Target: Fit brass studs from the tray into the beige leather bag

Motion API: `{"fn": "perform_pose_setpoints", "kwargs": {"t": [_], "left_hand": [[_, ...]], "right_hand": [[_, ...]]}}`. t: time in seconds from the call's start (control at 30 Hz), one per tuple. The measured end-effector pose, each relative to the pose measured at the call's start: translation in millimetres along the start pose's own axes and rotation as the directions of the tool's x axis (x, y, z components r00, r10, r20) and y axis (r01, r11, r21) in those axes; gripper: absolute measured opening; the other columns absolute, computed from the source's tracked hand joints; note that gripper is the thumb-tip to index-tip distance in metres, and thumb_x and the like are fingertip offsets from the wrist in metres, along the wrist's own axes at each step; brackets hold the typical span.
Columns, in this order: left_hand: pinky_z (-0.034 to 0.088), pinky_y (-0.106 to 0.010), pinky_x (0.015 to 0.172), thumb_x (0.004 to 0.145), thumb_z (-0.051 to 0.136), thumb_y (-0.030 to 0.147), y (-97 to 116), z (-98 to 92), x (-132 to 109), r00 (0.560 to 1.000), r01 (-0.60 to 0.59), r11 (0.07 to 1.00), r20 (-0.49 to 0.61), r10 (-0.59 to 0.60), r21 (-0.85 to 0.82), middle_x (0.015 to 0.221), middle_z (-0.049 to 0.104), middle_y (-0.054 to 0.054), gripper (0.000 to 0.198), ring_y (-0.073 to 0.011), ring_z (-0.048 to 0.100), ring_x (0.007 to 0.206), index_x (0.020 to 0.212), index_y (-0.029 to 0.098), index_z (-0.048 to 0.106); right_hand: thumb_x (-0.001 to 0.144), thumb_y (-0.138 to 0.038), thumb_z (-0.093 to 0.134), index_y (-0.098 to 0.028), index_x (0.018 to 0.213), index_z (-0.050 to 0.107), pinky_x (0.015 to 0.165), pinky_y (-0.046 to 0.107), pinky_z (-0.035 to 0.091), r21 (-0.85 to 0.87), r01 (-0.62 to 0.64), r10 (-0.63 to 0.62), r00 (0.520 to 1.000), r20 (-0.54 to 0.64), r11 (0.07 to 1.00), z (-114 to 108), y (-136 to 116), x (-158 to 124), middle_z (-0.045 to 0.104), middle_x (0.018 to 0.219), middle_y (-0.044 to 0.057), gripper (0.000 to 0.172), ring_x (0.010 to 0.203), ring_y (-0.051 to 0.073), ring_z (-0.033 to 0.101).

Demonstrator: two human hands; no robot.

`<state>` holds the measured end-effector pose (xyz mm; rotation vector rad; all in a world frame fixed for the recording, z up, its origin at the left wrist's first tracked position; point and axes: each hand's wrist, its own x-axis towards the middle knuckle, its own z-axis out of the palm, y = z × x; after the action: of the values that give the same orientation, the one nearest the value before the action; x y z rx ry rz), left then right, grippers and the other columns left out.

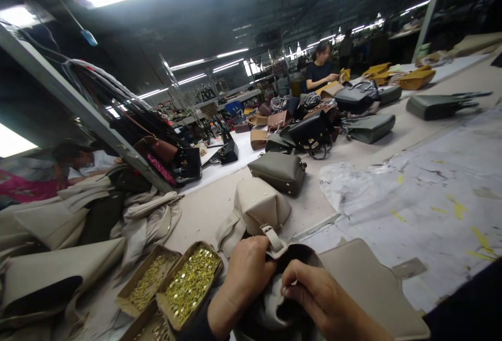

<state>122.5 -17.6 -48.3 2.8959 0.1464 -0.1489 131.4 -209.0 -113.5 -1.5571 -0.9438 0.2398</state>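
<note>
A beige handbag (364, 278) lies open in front of me, its flap spread to the right and its dark inside showing. My left hand (249, 265) is closed at the far edge of its opening, by a short buckled strap (272, 239); its fingertips are partly hidden. Over the opening, my right hand (316, 291) pinches a bit of pale lining (272, 299) between thumb and fingers. Just beyond stands another beige bag (257, 207) with small metal feet, touching an olive-green bag (278, 171).
Cardboard trays of small gold-coloured metal fittings (192, 283) stand to my left. Unfinished beige bag pieces (50, 226) are heaped at far left. Several finished-looking bags (314, 129) crowd the table farther back, where a co-worker (319, 71) stands. Clear plastic (349, 186) lies at right.
</note>
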Motion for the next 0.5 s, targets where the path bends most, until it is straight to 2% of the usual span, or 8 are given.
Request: {"fn": "perform_pose_setpoints", "kwargs": {"t": [0.1, 0.2, 0.3, 0.37, 0.43, 0.5], "left_hand": [[0.051, -0.036, 0.085, 0.078, 0.061, 0.011, 8, -0.9, 4, 1.000, 0.000, 1.000, -0.031, 0.001, 0.026, 0.102, 0.075, -0.008, 0.023, -0.0304, 0.071, 0.102, 0.096, 0.017, 0.073], [0.052, -0.035, 0.087, 0.081, 0.061, 0.006, 7, 9.1, 9, 0.995, -0.052, 0.998, -0.083, 0.049, -0.030, 0.109, 0.074, -0.007, 0.030, -0.0285, 0.071, 0.104, 0.107, 0.017, 0.071], [0.054, -0.035, 0.081, 0.086, 0.064, 0.007, -5, 21.8, 13, 0.991, -0.083, 0.997, -0.107, 0.083, 0.004, 0.102, 0.075, -0.007, 0.018, -0.0285, 0.072, 0.096, 0.100, 0.016, 0.071], [0.055, -0.036, 0.080, 0.088, 0.070, 0.013, -16, 26.9, 14, 0.980, -0.151, 0.988, -0.126, 0.154, 0.032, 0.099, 0.075, -0.007, 0.008, -0.0292, 0.073, 0.092, 0.095, 0.015, 0.071], [0.057, -0.037, 0.084, 0.086, 0.076, 0.013, -28, 28.6, 15, 0.944, -0.285, 0.958, -0.167, 0.286, 0.029, 0.103, 0.076, -0.008, 0.014, -0.0292, 0.073, 0.095, 0.100, 0.014, 0.071], [0.059, -0.036, 0.087, 0.083, 0.080, 0.012, -38, 27.8, 15, 0.869, -0.447, 0.894, -0.230, 0.439, 0.020, 0.111, 0.076, -0.008, 0.025, -0.0281, 0.074, 0.100, 0.107, 0.014, 0.071]], "right_hand": [[0.105, -0.026, 0.047, -0.023, 0.097, 0.056, 0.071, 0.025, 0.042, -0.005, 0.012, -0.012, 1.000, -0.001, 1.000, -1, 1, 0, 0.061, 0.085, -0.002, 0.012, 0.079, 0.015, 0.061], [0.105, -0.025, 0.046, -0.023, 0.096, 0.056, 0.072, 0.025, 0.042, -0.015, 0.007, -0.007, 1.000, -0.005, 1.000, -1, 2, 0, 0.062, 0.086, -0.002, 0.013, 0.079, 0.016, 0.061], [0.104, -0.024, 0.046, -0.023, 0.095, 0.055, 0.071, 0.025, 0.042, -0.023, 0.009, -0.009, 1.000, 0.011, 1.000, -1, 3, 1, 0.062, 0.086, -0.002, 0.012, 0.080, 0.016, 0.060], [0.103, -0.024, 0.047, -0.023, 0.094, 0.055, 0.070, 0.025, 0.042, -0.028, 0.016, -0.016, 1.000, 0.022, 0.999, -1, 3, 2, 0.061, 0.085, -0.002, 0.012, 0.079, 0.016, 0.060], [0.102, -0.023, 0.047, -0.023, 0.094, 0.054, 0.070, 0.025, 0.041, -0.026, 0.019, -0.019, 1.000, 0.025, 0.999, -2, 2, 3, 0.061, 0.085, -0.002, 0.011, 0.079, 0.016, 0.059], [0.102, -0.024, 0.047, -0.023, 0.094, 0.054, 0.071, 0.025, 0.041, -0.012, 0.011, -0.011, 1.000, 0.027, 1.000, -3, 2, 3, 0.060, 0.085, -0.002, 0.011, 0.079, 0.015, 0.059]]}}
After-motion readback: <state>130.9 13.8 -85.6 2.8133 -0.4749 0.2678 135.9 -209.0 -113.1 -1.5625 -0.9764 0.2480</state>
